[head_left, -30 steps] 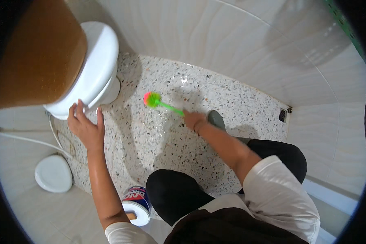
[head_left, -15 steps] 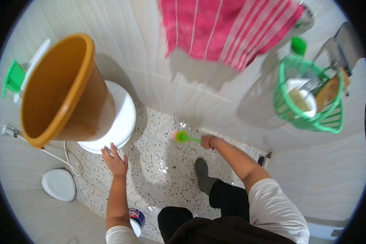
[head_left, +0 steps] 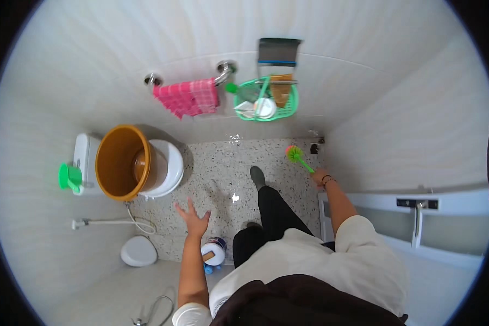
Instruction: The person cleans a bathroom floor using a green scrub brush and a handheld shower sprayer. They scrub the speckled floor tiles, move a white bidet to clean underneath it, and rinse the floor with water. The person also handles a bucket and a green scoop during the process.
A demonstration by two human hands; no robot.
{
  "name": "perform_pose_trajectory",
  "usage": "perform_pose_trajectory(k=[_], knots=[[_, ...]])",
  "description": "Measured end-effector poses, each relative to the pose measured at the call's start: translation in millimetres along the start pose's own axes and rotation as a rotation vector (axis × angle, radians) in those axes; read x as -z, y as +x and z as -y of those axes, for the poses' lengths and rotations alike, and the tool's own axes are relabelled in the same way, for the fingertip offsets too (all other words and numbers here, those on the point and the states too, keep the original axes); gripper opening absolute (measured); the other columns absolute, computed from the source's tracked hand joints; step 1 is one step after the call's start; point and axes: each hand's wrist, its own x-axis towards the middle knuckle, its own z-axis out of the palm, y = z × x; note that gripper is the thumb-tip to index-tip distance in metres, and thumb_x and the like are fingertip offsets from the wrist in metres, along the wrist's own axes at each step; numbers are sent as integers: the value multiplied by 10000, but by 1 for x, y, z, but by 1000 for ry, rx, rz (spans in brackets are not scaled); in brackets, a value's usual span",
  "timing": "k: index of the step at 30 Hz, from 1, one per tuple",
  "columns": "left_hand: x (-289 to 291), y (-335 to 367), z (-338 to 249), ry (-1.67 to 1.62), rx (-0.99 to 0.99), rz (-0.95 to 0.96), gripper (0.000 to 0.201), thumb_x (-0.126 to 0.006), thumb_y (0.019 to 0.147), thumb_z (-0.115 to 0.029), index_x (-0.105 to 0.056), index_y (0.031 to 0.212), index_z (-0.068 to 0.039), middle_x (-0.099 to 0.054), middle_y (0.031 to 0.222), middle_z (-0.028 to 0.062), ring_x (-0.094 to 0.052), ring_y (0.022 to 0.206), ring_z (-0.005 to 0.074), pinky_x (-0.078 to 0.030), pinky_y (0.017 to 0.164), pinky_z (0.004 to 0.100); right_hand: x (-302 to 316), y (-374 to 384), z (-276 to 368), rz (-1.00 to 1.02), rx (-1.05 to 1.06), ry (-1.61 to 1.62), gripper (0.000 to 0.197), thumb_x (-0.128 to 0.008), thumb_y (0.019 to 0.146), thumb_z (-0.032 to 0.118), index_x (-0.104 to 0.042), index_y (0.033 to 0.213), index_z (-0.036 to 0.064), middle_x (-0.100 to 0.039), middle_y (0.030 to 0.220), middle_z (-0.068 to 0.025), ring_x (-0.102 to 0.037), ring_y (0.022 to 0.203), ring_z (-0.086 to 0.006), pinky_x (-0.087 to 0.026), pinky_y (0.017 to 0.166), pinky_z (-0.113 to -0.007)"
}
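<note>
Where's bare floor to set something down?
Widest: speckled floor between toilet and forward boot. Smaller: between that boot and door, brush at its far end. Crowded: around the white-lidded tub, between left arm and knee.

It's a bathroom here: toilet (head_left: 172,168) at left, spray hose (head_left: 111,221) just beside it, towel (head_left: 190,98) on its rail (head_left: 226,67), speckled floor (head_left: 214,163) glinting!

Bright light glares off the speckled pale stone floor (head_left: 206,163) at its middle and far edge; cream tiled walls (head_left: 396,103), slightly blurred, bend toward black corners.
</note>
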Motion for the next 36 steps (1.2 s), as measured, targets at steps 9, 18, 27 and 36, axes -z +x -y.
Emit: perform_pose_trajectory(k=[9, 18, 27, 36], knots=[[12, 11, -23, 91, -15, 209, 697, -750, 705, -246, -429, 1279, -15, 38, 1413, 324, -159, 1290, 454, -225, 1056, 440, 117, -70, -101, -36, -150, -454, 497, -548, 759, 498, -639, 1038, 97, -577, 1120, -134, -507, 1111, -306, -228, 1024, -555], [-21, 137, -86, -197, 85, 607, 458, -681, 798, -183, -511, 1192, -22, -542, 1112, 135, -545, 1003, 208, -451, 850, 297, 137, -71, -218, 46, -584, -268, 266, -627, 683, 419, -701, 823, 205, -654, 1017, -12, -594, 990, -205, -315, 942, -476], [-20, 173, -112, -82, -121, 826, 410, -623, 832, -163, -513, 1196, -9, -573, 1154, 135, -586, 969, 184, -447, 861, 296, 109, -79, -196, -48, -668, -145, 333, -639, 702, 403, -675, 964, 200, -634, 1084, -11, -586, 1042, -209, -388, 914, -441], [-40, 231, -191, 160, -639, 1234, 383, -596, 837, -111, -510, 1194, -6, -587, 1104, 104, -584, 915, 153, -461, 808, 276, -77, -159, -53, -247, -576, 674, 380, -538, 838, 395, -633, 994, 61, -631, 1001, -159, -587, 978, -329, -443, 828, -450]])
